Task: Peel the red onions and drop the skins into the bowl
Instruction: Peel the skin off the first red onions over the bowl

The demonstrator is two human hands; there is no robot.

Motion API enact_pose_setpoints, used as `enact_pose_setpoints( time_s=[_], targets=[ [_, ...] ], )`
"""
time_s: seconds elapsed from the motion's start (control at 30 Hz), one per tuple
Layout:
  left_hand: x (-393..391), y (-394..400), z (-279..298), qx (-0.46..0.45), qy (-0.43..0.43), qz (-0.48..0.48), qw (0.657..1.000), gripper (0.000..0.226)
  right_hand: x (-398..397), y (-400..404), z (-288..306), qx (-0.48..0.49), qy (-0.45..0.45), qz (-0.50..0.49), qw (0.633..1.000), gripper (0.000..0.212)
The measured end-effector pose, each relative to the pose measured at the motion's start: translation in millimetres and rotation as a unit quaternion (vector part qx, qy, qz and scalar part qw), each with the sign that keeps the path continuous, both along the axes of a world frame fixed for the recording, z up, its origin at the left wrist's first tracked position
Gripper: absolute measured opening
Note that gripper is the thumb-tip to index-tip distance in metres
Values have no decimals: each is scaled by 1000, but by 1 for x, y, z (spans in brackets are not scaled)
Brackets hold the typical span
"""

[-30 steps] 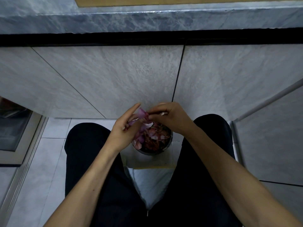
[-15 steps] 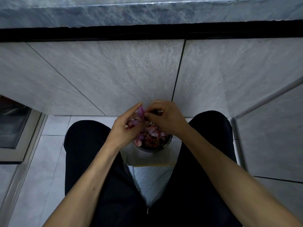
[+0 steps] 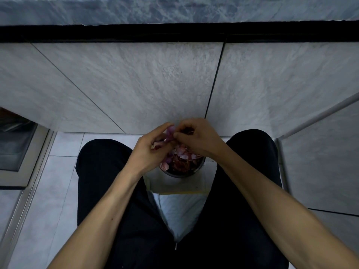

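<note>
A small red onion (image 3: 170, 133) is held above a dark round bowl (image 3: 200, 166) that stands on the floor between my knees. My left hand (image 3: 153, 150) grips the onion from the left, with loose skin hanging below its fingers. My right hand (image 3: 196, 138) pinches the onion's skin from the right with thumb and fingertips. The bowl holds a heap of purple and pink skins (image 3: 182, 158). Much of the onion is hidden by my fingers.
A grey tiled wall (image 3: 155, 84) rises just behind the bowl, under a marble counter edge (image 3: 174, 10). A pale sheet (image 3: 180, 208) lies on the floor between my legs. A framed panel (image 3: 17, 150) sits at the left, and a tiled corner (image 3: 318, 152) at the right.
Both hands stay together over the bowl, working at the onion. They shifted slightly upward in the view, and my right fingers closed in on the skin near the onion's top.
</note>
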State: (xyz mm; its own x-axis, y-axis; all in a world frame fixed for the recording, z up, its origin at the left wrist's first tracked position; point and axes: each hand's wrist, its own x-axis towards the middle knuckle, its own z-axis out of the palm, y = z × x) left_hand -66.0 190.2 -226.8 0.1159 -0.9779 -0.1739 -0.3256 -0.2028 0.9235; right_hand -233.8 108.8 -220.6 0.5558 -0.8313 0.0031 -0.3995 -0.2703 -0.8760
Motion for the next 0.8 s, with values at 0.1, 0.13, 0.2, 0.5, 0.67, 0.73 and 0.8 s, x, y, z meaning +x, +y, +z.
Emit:
enact_pose_setpoints(
  time_s=[0.1, 0.13, 0.2, 0.5, 0.67, 0.73, 0.8],
  targets=[
    [3, -1, 1, 8, -4, -2, 1000, 47, 1, 0, 1, 27, -21, -13, 999, 6],
    [4, -1, -1, 13, -4, -4, 1000, 47, 1, 0, 1, 37, -26, -16, 999, 6],
    [7, -1, -2, 19, 3, -8, 1000, 47, 0, -1, 1, 52, -28, -23, 998, 6],
    [9, 0, 2, 24, 7, 8, 1000, 48, -2, 7, 2, 6, -1, -10, 1000, 13],
    [10, 1, 3, 32, -9, -4, 999, 53, -1, 6, 0, -30, 11, -28, 999, 11],
    [9, 3, 2, 31, -32, -13, 999, 57, 0, 8, 0, -54, 44, -18, 997, 11],
    [7, 5, 4, 24, -49, -13, 998, 58, 1, 10, 0, -50, 78, -15, 996, 16]
  ],
)
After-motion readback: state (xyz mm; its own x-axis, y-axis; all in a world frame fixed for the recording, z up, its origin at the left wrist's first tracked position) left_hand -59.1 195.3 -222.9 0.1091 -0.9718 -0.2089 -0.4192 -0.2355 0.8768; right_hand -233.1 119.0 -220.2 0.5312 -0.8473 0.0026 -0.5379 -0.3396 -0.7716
